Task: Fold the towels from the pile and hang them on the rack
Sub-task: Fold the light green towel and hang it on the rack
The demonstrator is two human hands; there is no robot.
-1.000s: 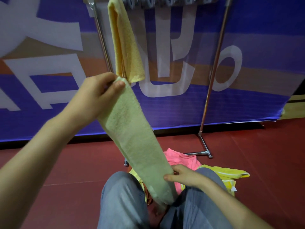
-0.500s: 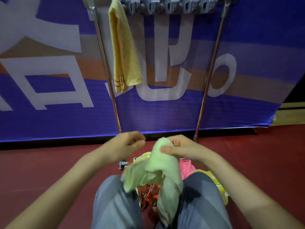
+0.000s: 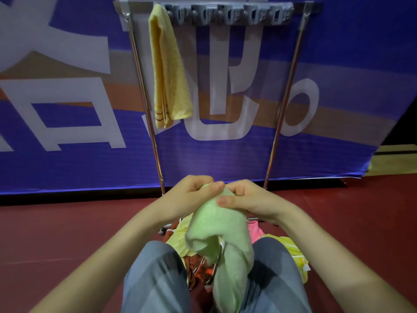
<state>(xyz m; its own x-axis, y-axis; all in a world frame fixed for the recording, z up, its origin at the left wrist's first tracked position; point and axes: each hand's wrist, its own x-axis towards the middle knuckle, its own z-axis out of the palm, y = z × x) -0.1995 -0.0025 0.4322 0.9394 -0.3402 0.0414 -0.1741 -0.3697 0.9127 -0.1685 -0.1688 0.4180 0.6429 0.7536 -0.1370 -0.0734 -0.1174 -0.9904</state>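
A pale green towel (image 3: 222, 224) hangs doubled over between my knees. My left hand (image 3: 194, 195) and my right hand (image 3: 250, 199) pinch its top edge side by side, thumbs nearly touching. A pile of towels (image 3: 291, 247) in yellow, pink and red lies on the floor under the green one, partly hidden by my legs. The metal rack (image 3: 228, 15) stands straight ahead, with a row of grey clips along its top bar. One folded yellow towel (image 3: 169, 68) hangs from the bar's left end.
The rack's two slanted poles (image 3: 283, 98) come down to feet just beyond my hands. A blue banner (image 3: 67, 132) with white letters forms a wall close behind the rack. Dark red floor (image 3: 56, 233) spreads left and right. My grey-trousered knees (image 3: 153, 274) fill the bottom.
My left hand came down from beside the yellow towel and my right hand rose, so both ends of the green towel met. The towel went from stretched out long to doubled over.
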